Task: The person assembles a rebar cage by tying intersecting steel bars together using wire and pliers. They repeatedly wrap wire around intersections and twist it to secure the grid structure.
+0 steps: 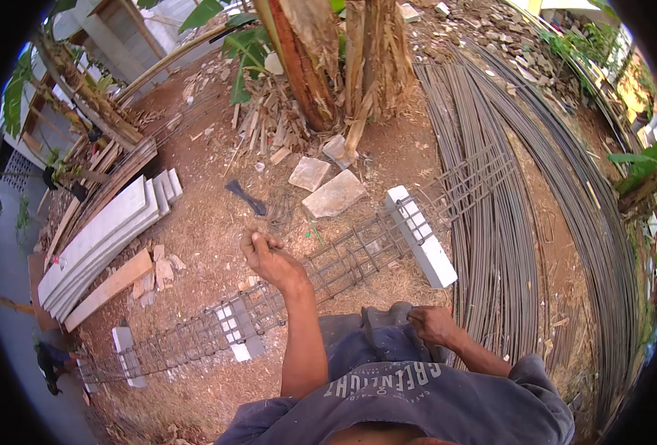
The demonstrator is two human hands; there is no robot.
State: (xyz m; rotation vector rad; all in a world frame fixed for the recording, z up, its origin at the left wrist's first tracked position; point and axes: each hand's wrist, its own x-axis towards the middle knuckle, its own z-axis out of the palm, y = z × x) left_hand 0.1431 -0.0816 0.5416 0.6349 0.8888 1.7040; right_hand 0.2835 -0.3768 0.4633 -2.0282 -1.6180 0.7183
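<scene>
Cage (353, 265) looks largely formed, remaining work unclear; left hand (273, 261) over it, right hand (434, 325) nearside, both curled, contents unclear.

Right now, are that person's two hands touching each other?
No, the left hand is stretched out in front, and the right hand is well apart from it, close to the body.

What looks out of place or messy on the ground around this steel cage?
A thin wire tangle lies loose on the dirt beyond the left hand, looking messier than the compact dark bundle beside it. Nearby, pale slabs lie at uneven angles, unlike the stacked white panels.
</scene>
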